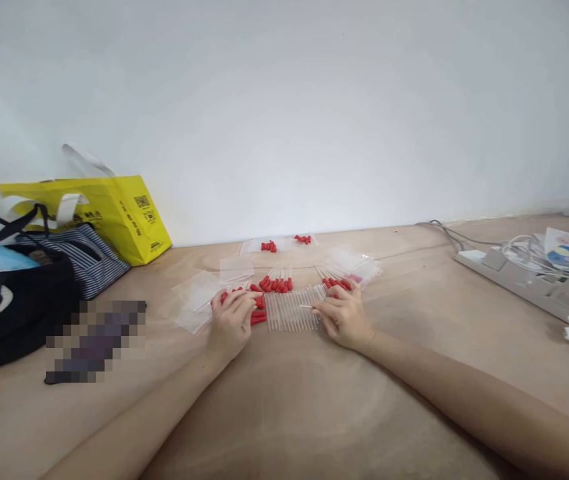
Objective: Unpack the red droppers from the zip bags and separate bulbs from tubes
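A row of thin clear glass tubes (289,311) lies side by side on the table between my hands. My right hand (344,313) is closed in a pinch on one glass dropper tube (306,307), whose end points left above the row. At the row's left end, my left hand (234,319) has its fingers bent over a pile of red rubber bulbs (258,319), seemingly gripping one; the fingertips partly hide it. Behind the row lie tubes fitted with red bulbs, finished droppers (277,283) in a fan. More red-bulbed droppers (331,283) lie behind my right hand.
Clear plastic bags (191,297) lie to the left, with more bags (354,260) at the right. Bagged red-bulbed droppers (269,247) rest near the wall. A yellow bag (114,213) and a black-and-white bag (19,307) stand left. A power strip (509,280) with cables lies right.
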`<state>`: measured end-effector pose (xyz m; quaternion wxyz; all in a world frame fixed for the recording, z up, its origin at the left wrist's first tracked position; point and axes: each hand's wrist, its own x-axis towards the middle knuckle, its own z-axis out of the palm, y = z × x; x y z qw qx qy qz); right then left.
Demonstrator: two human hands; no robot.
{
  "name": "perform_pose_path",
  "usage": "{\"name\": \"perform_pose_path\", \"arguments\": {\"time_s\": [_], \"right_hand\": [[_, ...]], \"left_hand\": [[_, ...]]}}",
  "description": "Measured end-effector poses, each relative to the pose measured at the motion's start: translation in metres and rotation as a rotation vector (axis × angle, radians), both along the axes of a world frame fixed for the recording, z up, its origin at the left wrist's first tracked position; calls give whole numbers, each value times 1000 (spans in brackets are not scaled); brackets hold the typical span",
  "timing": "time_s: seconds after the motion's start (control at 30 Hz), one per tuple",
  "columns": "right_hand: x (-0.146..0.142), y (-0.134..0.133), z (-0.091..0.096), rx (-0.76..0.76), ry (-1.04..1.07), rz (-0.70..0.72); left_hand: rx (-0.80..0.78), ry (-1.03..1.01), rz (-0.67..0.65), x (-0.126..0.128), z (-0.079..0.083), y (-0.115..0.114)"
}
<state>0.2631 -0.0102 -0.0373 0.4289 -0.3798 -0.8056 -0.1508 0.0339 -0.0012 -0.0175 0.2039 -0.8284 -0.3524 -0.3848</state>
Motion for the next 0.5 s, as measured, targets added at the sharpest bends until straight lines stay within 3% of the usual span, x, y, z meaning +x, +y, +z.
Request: {"name": "perform_pose_path", "arguments": {"time_s": [0.13, 0.23, 0.37, 0.5], "right_hand": [[7, 6, -4, -102, 9, -95], [9, 13, -7, -195, 42, -165], [14, 26, -13, -256, 79, -231], [18, 34, -18, -289, 73, -206]], "left_hand": [[-49, -20, -63, -11, 5, 4], [-250, -81, -59, -28, 15, 10], [-553, 69, 2, -62, 32, 16], [-678, 167, 96, -78, 44, 14]]}}
